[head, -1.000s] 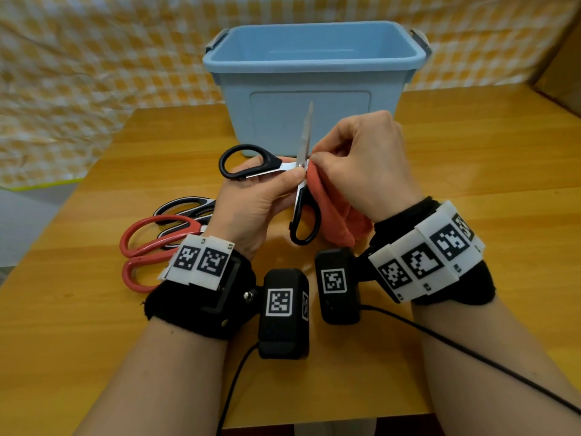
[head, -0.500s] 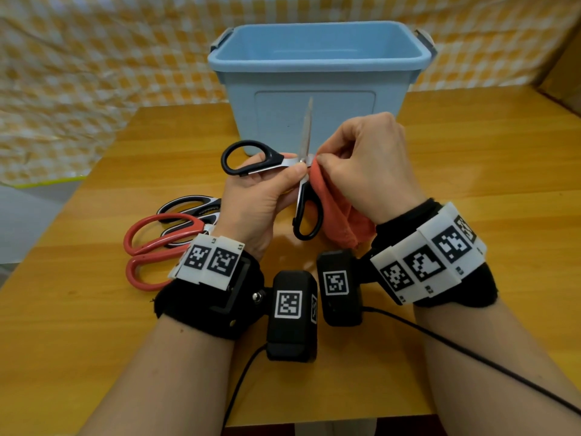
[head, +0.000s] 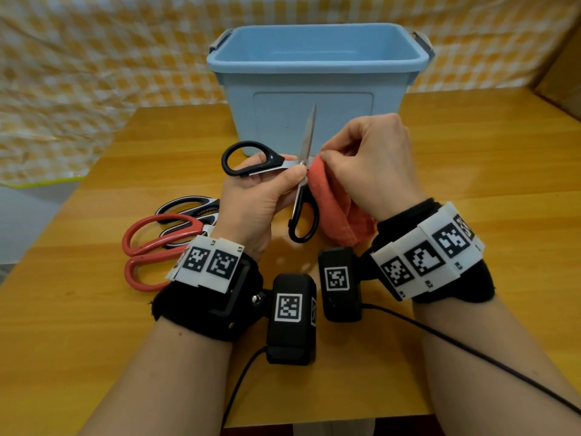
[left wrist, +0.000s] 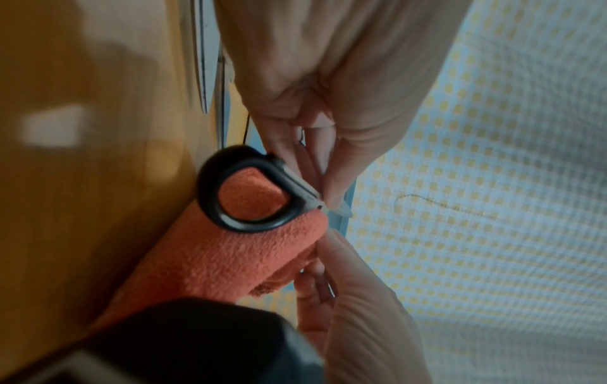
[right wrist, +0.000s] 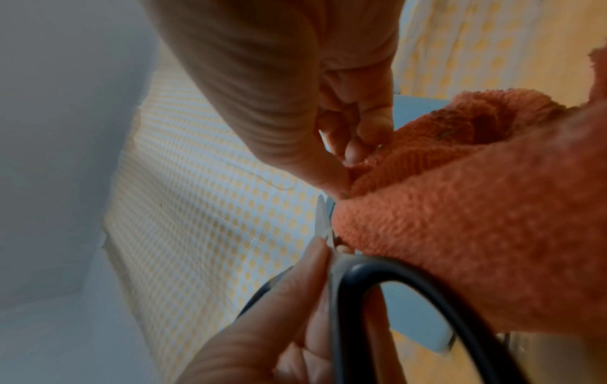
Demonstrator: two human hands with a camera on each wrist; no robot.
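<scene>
Tabletop (head: 471, 184): left hand (head: 251, 202) holds scissors (head: 306, 143) (spread), right hand (head: 371, 165) cloth (head: 339, 215).

Left wrist view, blurred at the edges. Left hand (left wrist: 328, 78) enters from the top; its fingers (left wrist: 292, 148) pinch the metal shank of the black scissors (left wrist: 253, 226) just above the handle loop. Orange cloth (left wrist: 230, 259) lies behind the loop, shows through it, and touches the shank. Right hand (left wrist: 361, 311) comes up from the bottom, fingertips (left wrist: 335, 244) gripping the cloth's upper edge. Black wrist unit (left wrist: 197, 337) fills the lower left. Wooden counter (left wrist: 82, 207) on the left, with another blade (left wrist: 205, 65) lying on it near the top. Checked fabric (left wrist: 492, 233) on the right; a sliver of blue bin (left wrist: 345, 223) between the hands.
</scene>
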